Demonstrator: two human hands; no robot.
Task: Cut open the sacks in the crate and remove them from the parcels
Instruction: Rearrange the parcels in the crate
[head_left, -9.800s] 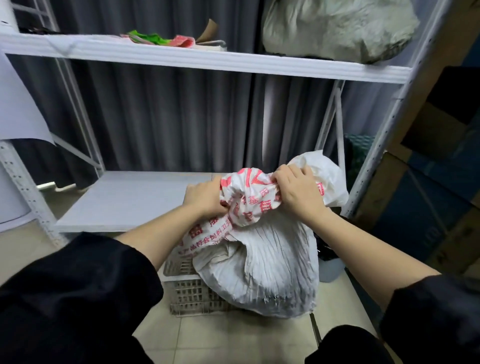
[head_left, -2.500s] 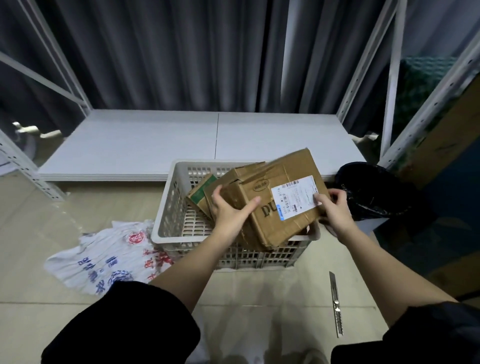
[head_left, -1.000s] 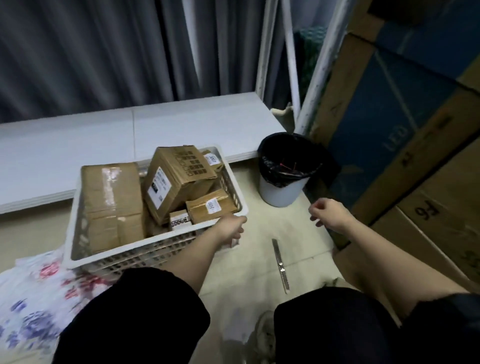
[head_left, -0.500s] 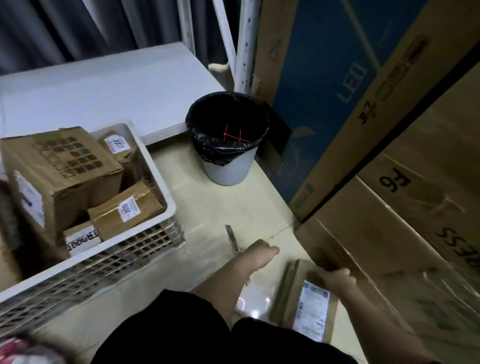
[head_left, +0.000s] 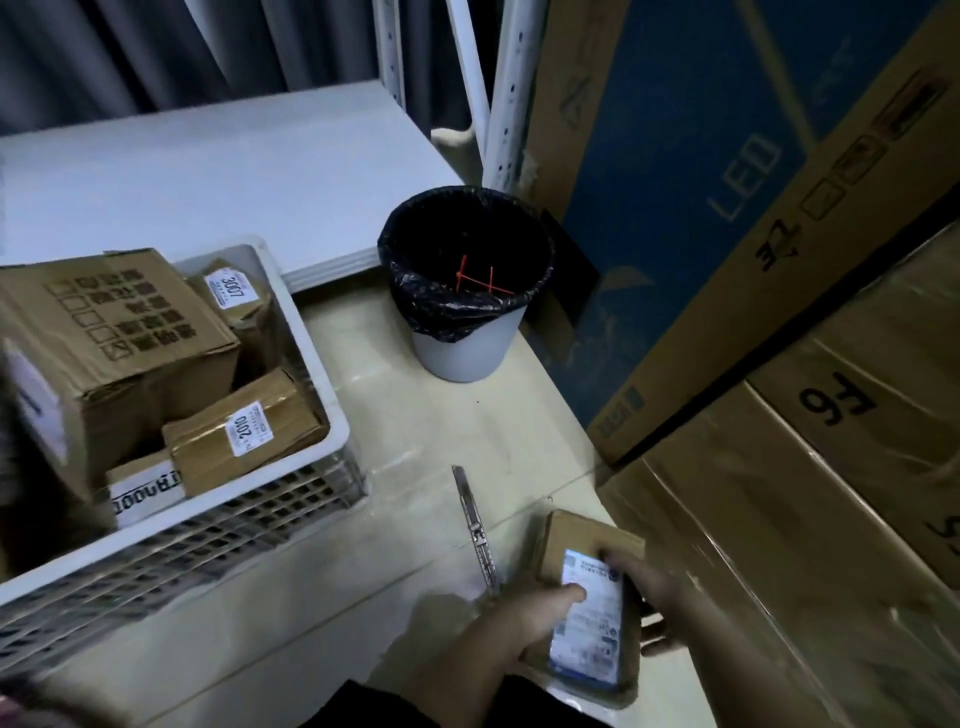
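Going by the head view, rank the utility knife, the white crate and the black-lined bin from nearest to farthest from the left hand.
From the left hand:
1. Utility knife, on the floor right beside the hand, its near end at the knuckles.
2. White crate, to the hand's left, full of cardboard parcels.
3. Black-lined bin, farther back, by the shelf.

We see two bare forearms, no watch or rings visible. Left hand and right hand are ungloved; the right is motion-blurred, so no detail there. A dark black fabric sleeve or garment shows behind the left hand's wrist, w/ plain cloth and no markings visible.
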